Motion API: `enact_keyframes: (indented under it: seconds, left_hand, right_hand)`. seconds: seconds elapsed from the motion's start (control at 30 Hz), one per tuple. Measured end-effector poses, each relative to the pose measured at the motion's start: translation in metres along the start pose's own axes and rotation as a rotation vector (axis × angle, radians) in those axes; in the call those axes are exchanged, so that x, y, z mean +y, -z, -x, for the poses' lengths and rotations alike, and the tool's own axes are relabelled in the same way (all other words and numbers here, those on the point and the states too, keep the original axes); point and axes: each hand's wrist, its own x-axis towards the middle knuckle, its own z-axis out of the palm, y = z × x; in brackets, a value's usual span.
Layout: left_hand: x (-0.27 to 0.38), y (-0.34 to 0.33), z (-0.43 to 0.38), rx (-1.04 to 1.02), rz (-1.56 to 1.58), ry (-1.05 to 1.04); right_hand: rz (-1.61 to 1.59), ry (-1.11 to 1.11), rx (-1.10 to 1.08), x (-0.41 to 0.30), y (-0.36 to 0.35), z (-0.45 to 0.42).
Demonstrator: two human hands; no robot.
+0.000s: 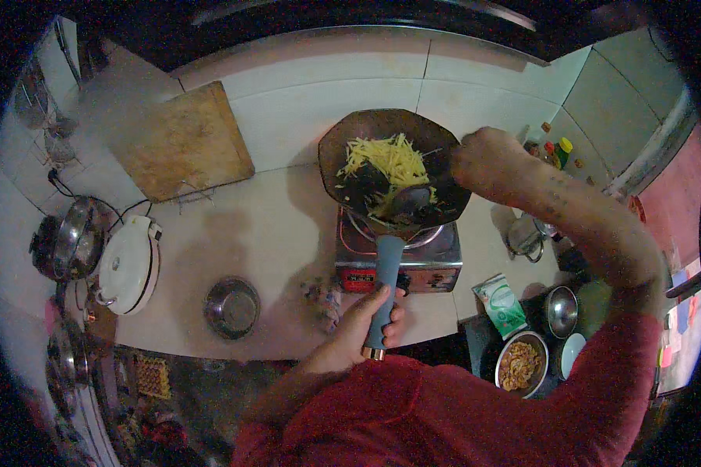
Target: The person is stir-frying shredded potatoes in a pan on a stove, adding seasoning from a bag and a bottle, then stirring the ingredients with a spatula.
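Observation:
A dark wok [333, 152] with a blue-grey handle is tilted above a gas stove [350, 251]. My left hand [380, 318] grips the handle. Pale yellow shredded food, perhaps potato [394, 157], lies in the wok, with the dark head of a spatula or ladle [410, 201] on its near side. My right hand [485, 157] is closed at the wok's right rim, seemingly on the thin shaft of that utensil; its fingers hide the grip.
On the left are a wooden cutting board [187, 146], a white electric appliance [128, 265] and a metal bowl [232, 307]. At the right stand a green-white packet [500, 305], a bowl of brown food pieces [520, 365], an empty-looking steel bowl [561, 312] and bottles [562, 150].

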Motion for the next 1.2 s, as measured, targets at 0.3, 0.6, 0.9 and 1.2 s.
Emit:
enact_keyframes:
  seconds: [0.3,0.6,0.9,1.2]
  left_hand:
    - [0.006,-0.010,0.004,0.000,-0.017,-0.021]
    - [0.005,-0.008,0.001,-0.019,-0.052,-0.015]
    - [0.004,-0.005,0.000,-0.039,-0.063,-0.009]
    - [0.005,-0.001,0.001,-0.053,0.002,-0.006]
  right_hand:
    - [-0.101,-0.149,0.053,0.006,0.025,-0.018]
    - [-0.092,0.041,0.021,-0.030,0.044,-0.051]
    - [-0.069,0.056,-0.073,-0.002,0.058,-0.017]
    - [0.033,-0.196,-0.017,0.019,0.014,-0.031]
